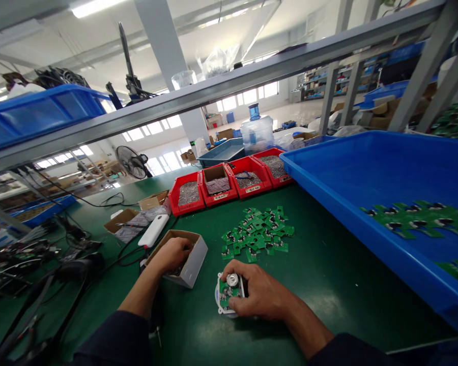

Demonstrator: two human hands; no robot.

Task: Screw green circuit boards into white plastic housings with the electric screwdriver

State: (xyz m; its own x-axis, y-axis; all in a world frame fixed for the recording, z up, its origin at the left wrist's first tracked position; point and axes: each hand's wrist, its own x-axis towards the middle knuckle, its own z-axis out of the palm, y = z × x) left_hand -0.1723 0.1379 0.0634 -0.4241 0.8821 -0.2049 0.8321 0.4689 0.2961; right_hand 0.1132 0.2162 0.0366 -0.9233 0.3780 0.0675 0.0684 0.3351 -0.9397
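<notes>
My left hand (176, 254) reaches into a small open cardboard box (195, 262) with small dark parts in it. Its fingers curl downward, and the tips, with whatever they hold, are hidden. On the green table, my right hand (257, 290) is closed around a white plastic housing (218, 300), thumb and forefinger at its edges. A green circuit board (225, 292) sits in the housing, with a round silvery metal part (232, 280) at its upper side. Just beyond lies a loose pile of small green circuit boards (257, 231).
Red bins (187, 206) of small metal parts stand in a row behind the pile. At right is a large blue tray (328, 198) with more boards. A white oblong device (153, 231), cables and tools lie left. A metal shelf (213, 84) crosses overhead.
</notes>
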